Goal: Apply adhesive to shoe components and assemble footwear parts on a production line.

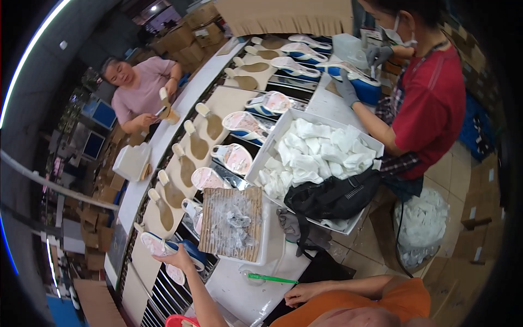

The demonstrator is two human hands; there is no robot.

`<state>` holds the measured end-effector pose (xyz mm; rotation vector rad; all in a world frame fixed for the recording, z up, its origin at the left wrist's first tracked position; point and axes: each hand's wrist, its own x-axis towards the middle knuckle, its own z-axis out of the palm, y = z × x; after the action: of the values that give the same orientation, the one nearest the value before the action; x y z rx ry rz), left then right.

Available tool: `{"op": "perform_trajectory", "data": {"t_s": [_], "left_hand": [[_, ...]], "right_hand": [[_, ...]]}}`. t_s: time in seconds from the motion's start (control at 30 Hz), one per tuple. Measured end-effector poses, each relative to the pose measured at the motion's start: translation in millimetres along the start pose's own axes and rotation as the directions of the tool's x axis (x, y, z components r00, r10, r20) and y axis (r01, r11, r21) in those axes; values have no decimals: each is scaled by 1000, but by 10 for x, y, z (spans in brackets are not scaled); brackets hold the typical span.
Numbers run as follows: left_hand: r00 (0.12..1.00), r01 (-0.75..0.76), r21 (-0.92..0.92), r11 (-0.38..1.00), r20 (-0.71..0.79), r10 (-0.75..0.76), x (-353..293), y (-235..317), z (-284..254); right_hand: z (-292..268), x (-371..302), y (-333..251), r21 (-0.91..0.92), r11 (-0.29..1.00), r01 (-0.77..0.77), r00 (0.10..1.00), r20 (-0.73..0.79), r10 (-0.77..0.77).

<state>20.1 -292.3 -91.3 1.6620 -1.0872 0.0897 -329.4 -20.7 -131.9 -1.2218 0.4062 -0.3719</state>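
Note:
At the near end of the conveyor, my left hand (175, 256) is closed on a lasted shoe upper (155, 243), its pale pinkish bottom turned up and a blue edge showing. Right beside that hand sits another blue shoe upper (192, 254). My right hand (308, 292) rests with curled fingers at the edge of the white table (231, 283); whether anything is inside them is hidden. Just beyond it lies a green-handled brush (272, 278), its head in a small clear dish (252, 277). Corrugated cardboard (215, 229) smeared with whitish residue lies on a white tray (265, 240).
Tan shoe soles (188, 169) and more uppers (239, 125) line the conveyor. A white box (376, 143) holds crumpled white pieces, with a black bag (332, 193) across it. One co-worker (144, 90) handles a sole across the line; a gloved co-worker (430, 98) holds a blue shoe.

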Motion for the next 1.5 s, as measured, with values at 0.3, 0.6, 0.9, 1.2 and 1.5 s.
{"op": "perform_trajectory", "data": {"t_s": [0.3, 0.6, 0.9, 1.2, 1.5], "left_hand": [[784, 533, -195, 823, 480, -394, -789, 845, -1310], [531, 686, 73, 724, 630, -567, -1424, 419, -1659], [846, -508, 390, 768, 394, 359, -1565, 1138, -2064], [314, 776, -269, 570, 949, 20, -1673, 1401, -2719], [402, 833, -332, 442, 913, -71, -1696, 1009, -2823]], "right_hand": [[146, 74, -145, 117, 990, 79, 983, 156, -97], [367, 240, -595, 55, 978, 200, 979, 29, -202], [772, 472, -1113, -443, 852, 279, 863, -274, -425], [910, 603, -1342, -944, 324, 61, 557, -237, -796], [1118, 758, -1379, -981, 183, 63, 517, -125, -847]]}}
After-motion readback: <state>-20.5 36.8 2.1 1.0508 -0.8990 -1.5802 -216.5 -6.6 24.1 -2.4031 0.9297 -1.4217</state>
